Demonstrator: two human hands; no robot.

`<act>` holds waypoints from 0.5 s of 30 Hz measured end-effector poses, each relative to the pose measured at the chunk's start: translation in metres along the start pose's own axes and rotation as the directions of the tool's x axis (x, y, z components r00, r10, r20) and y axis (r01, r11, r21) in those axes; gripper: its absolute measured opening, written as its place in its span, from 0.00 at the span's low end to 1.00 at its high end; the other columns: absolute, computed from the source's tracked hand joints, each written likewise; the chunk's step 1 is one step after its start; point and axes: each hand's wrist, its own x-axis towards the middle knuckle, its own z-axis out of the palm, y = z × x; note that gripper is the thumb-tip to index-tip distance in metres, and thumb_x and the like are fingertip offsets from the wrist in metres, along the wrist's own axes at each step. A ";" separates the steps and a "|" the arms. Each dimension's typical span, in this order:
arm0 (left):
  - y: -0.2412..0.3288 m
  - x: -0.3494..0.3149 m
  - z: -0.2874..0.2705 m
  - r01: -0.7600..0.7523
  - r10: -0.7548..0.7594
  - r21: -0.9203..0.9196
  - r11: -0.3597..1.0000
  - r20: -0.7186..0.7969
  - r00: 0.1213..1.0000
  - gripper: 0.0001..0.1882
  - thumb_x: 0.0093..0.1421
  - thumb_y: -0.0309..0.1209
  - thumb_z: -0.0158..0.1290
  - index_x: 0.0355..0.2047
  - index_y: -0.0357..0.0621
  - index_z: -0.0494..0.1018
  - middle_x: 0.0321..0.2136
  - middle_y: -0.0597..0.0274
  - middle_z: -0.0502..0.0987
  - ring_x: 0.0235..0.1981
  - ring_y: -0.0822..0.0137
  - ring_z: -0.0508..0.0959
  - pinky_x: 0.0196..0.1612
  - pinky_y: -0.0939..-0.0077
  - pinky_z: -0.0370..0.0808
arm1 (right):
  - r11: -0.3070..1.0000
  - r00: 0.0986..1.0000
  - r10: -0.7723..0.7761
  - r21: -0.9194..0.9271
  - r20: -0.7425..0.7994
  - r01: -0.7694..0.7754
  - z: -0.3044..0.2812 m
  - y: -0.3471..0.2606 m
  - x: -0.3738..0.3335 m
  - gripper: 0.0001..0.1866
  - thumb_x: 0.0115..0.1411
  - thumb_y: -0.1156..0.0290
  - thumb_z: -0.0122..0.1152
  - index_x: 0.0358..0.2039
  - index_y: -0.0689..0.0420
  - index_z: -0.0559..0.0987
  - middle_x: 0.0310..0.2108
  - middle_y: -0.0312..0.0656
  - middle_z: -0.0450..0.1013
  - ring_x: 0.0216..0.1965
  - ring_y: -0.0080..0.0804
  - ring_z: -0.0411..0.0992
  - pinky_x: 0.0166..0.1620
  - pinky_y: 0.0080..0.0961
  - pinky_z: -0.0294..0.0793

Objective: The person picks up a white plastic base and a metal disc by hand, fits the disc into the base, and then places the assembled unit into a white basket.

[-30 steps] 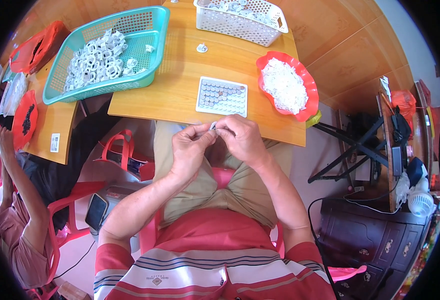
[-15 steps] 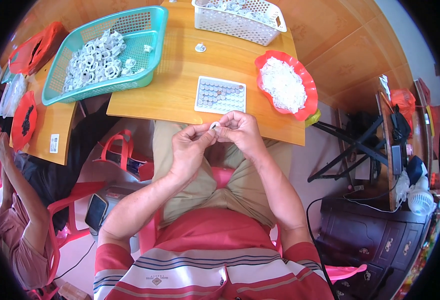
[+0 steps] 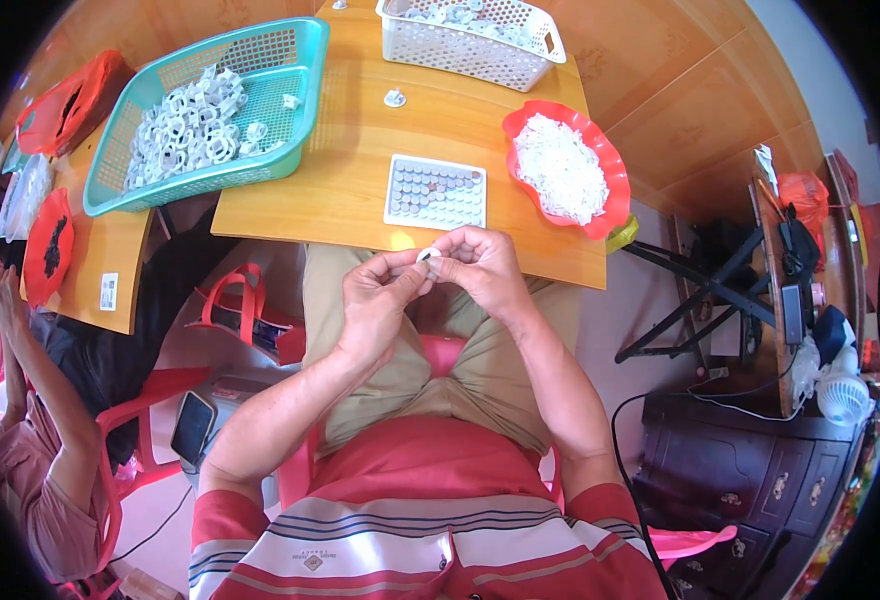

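The fingers (image 3: 465, 270) of both hands pinch a small white piece (image 3: 428, 256) by the desk's (image 3: 345, 190) near edge. Just beyond lies a tray (image 3: 434, 226); a red dish (image 3: 615, 170) hugs the right edge, a green basket (image 3: 120, 135) the left.

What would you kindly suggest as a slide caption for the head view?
Left hand and right hand pinch a small white part near a white tray of round pieces on a wooden table.

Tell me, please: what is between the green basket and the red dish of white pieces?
In the head view, a white tray of small discs and a loose white part lie there.
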 end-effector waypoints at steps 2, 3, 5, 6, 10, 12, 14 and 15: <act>0.000 0.000 0.000 0.002 -0.002 -0.019 1.000 -0.011 1.000 0.10 0.60 0.21 0.55 0.43 0.30 0.74 0.33 0.57 0.80 0.32 0.74 0.78 0.37 0.83 0.77 | 1.000 1.000 -0.008 0.012 0.005 0.008 0.001 0.001 0.000 0.05 0.58 0.83 0.58 0.35 0.69 0.75 0.30 0.43 0.77 0.29 0.26 0.77 0.35 0.20 0.78; 0.000 -0.001 0.000 0.000 0.000 -0.017 1.000 -0.012 1.000 0.10 0.60 0.21 0.55 0.43 0.30 0.74 0.33 0.57 0.80 0.32 0.74 0.78 0.37 0.83 0.77 | 1.000 1.000 -0.014 0.007 0.005 0.013 0.001 0.002 0.000 0.05 0.58 0.83 0.58 0.36 0.69 0.76 0.31 0.43 0.77 0.30 0.26 0.77 0.36 0.20 0.78; 0.003 0.000 0.002 0.032 -0.033 -0.025 0.999 -0.043 0.999 0.12 0.61 0.21 0.55 0.44 0.30 0.73 0.34 0.57 0.79 0.32 0.74 0.78 0.37 0.83 0.77 | 1.000 1.000 -0.015 -0.002 -0.002 0.015 0.000 0.004 0.001 0.06 0.59 0.82 0.58 0.37 0.69 0.76 0.32 0.43 0.77 0.30 0.25 0.77 0.36 0.20 0.78; 0.002 0.002 0.002 0.035 -0.036 -0.027 0.999 -0.041 0.998 0.12 0.61 0.21 0.55 0.44 0.30 0.73 0.34 0.57 0.79 0.32 0.74 0.78 0.37 0.83 0.77 | 1.000 1.000 -0.002 -0.008 -0.023 0.002 0.000 0.005 0.001 0.07 0.59 0.82 0.58 0.38 0.68 0.76 0.32 0.43 0.77 0.31 0.25 0.77 0.36 0.20 0.78; 0.004 0.003 0.001 0.035 -0.038 -0.049 0.998 -0.043 0.998 0.13 0.61 0.22 0.55 0.46 0.29 0.72 0.33 0.58 0.79 0.32 0.74 0.77 0.38 0.83 0.77 | 0.997 0.993 0.072 -0.006 -0.095 -0.073 0.005 -0.001 -0.001 0.08 0.59 0.81 0.58 0.39 0.67 0.77 0.34 0.43 0.78 0.34 0.23 0.77 0.38 0.20 0.79; 0.004 0.003 0.000 0.035 -0.038 -0.053 0.998 -0.041 0.998 0.14 0.61 0.22 0.55 0.46 0.29 0.72 0.33 0.58 0.78 0.32 0.74 0.77 0.38 0.83 0.76 | 0.996 0.991 0.091 0.000 -0.101 -0.092 0.006 -0.001 -0.001 0.08 0.59 0.81 0.58 0.39 0.67 0.77 0.34 0.43 0.78 0.33 0.23 0.77 0.38 0.20 0.79; 0.002 0.004 -0.001 0.029 -0.030 -0.043 0.999 -0.027 0.999 0.13 0.61 0.22 0.55 0.46 0.30 0.73 0.34 0.58 0.78 0.32 0.74 0.77 0.38 0.84 0.77 | 0.994 0.988 0.110 0.005 -0.106 -0.110 0.007 -0.003 -0.001 0.08 0.58 0.80 0.59 0.39 0.67 0.77 0.34 0.43 0.78 0.33 0.23 0.77 0.38 0.21 0.79; 0.003 0.003 -0.002 0.029 -0.030 -0.044 0.999 -0.028 0.999 0.13 0.61 0.22 0.55 0.46 0.30 0.73 0.34 0.58 0.78 0.32 0.74 0.77 0.38 0.84 0.77 | 0.993 0.987 0.120 0.017 -0.104 -0.119 0.008 -0.005 -0.001 0.08 0.58 0.80 0.59 0.39 0.68 0.77 0.34 0.44 0.78 0.33 0.24 0.77 0.37 0.21 0.79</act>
